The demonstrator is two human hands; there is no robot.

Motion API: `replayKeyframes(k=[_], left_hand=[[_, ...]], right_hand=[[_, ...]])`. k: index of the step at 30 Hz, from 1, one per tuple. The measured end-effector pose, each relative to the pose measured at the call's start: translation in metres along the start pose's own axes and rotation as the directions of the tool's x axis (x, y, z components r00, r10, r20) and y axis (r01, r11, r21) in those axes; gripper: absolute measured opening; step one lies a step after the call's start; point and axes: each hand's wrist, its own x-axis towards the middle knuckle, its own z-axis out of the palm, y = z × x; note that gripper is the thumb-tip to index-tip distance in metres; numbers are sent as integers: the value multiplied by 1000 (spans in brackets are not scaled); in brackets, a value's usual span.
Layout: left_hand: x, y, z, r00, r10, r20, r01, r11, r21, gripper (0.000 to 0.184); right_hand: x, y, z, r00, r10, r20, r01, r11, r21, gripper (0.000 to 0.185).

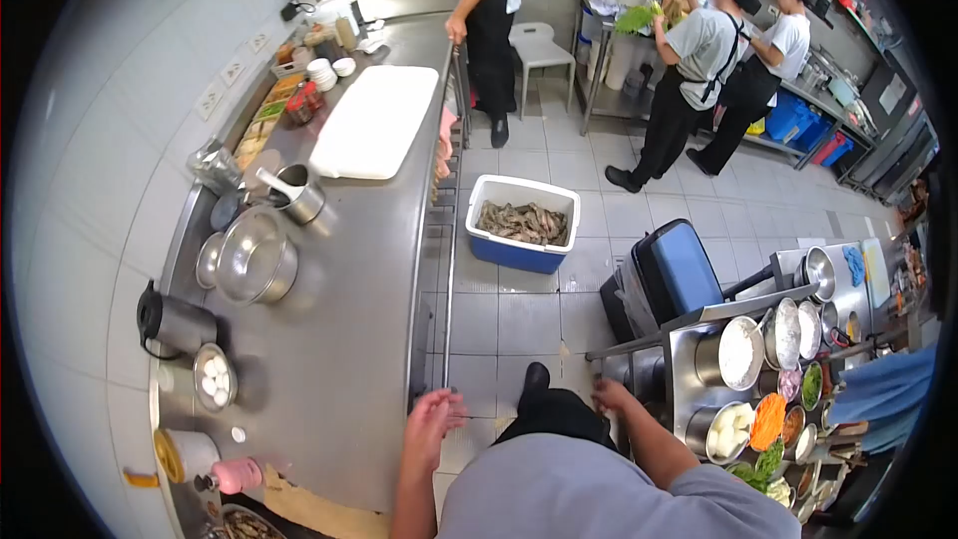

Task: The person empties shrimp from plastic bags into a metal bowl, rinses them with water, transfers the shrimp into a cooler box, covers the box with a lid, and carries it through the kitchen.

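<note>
My left hand [436, 425] is beside the right edge of the steel counter [349, 339], palm turned inward. Its fingers are apart with nothing in them. Low at my right side is my right hand [611, 396], close to the corner of the prep table; its fingers are too small and dark to make out. On the floor ahead sits a blue and white cooler box [514, 257], without its lid, holding a heap of shrimp [526, 223]. A white lid or board [379, 122] lies on the counter.
Steel bowls [257, 255], a jug [178, 321] and a bowl of eggs [215, 379] line the counter's left. A black bin with a blue lid [684, 269] stands right, before a table of chopped vegetables [767, 421]. One person [487, 30] stands ahead; two others [704, 70] work behind.
</note>
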Motion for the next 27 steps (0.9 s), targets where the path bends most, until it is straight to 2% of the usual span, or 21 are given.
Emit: replayKeyframes(k=[1, 5, 7, 12, 14, 16, 20, 22, 25, 27], left_hand=[[21, 2, 12, 1000, -10, -2, 10, 999, 39, 23], [101, 19, 61, 1000, -21, -3, 22, 993, 119, 23], [134, 22, 80, 999, -46, -13, 48, 991, 128, 24], [221, 1, 98, 982, -187, -35, 190, 975, 116, 28], [258, -12, 96, 971, -231, -61, 237, 961, 140, 30], [299, -26, 91, 958, -274, -86, 284, 945, 163, 32], [392, -61, 72, 901, -375, -220, 422, 874, 240, 45], [445, -87, 56, 881, -397, -256, 460, 845, 272, 50], [528, -126, 28, 876, -359, -321, 463, 810, 360, 54], [572, -114, 26, 879, -336, -339, 477, 645, 597, 59]], right_hand=[[15, -13, -9, 999, -21, 30, 20, 999, 44, 45], [46, -113, -56, 993, -4, 120, -20, 980, 198, 45], [66, -151, -78, 993, -81, 90, 59, 973, 224, 45], [107, -222, -112, 994, -111, 23, 94, 920, 379, 48], [123, -230, -119, 994, -105, 16, 90, 910, 404, 49], [140, -229, -122, 997, -80, -12, 79, 943, 324, 51], [173, -193, -138, 999, -19, -41, 31, 946, 322, 54], [164, -201, -160, 987, 143, -74, -112, 938, 328, 56], [176, -178, -179, 950, 282, -134, -223, 914, 339, 59], [183, -183, -188, 936, 309, -170, -223, 892, 393, 60]])
